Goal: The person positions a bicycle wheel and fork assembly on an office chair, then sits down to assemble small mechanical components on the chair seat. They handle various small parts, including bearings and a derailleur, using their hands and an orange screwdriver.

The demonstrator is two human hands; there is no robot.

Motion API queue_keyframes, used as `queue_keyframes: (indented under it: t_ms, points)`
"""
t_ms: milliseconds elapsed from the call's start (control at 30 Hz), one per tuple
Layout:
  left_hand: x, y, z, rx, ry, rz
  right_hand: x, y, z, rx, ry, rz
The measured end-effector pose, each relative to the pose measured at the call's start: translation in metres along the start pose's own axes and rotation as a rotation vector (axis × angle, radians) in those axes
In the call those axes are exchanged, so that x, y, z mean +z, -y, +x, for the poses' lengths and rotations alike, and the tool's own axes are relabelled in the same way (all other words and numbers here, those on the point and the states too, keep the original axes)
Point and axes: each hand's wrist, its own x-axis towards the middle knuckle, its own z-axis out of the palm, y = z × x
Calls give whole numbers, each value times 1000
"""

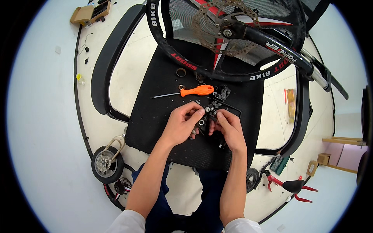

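Observation:
My left hand [182, 122] and my right hand [230, 129] meet over the black chair seat [155, 136]. Both have their fingers closed around a small black metal bike part [201, 123] with a round silver fitting. Fingers cover much of it, so its full shape is hidden. Just beyond my hands lies an orange-handled screwdriver [197, 91], its shaft pointing left. Right of its handle sit dark loose metal pieces [223, 92]. A brownish ring [180, 72] rests farther back on the seat.
A bicycle wheel [217, 75] with a rusty brake disc [204, 37] and a black fork [268, 37] stands over the seat's back. Armrests [103, 70] flank the seat. On the floor are a small wheel [105, 165], a red frame [278, 180] and an open cardboard box [82, 15].

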Motion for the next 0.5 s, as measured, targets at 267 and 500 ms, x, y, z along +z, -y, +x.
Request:
queue_keyframes:
  t_ms: [267,500]
  points:
    - [-14,-7,-9,-16,95,262,-13,7,-10,-15,85,-196]
    - [-12,-5,-12,12,71,293,-6,-1,-10,-27,-4,-183]
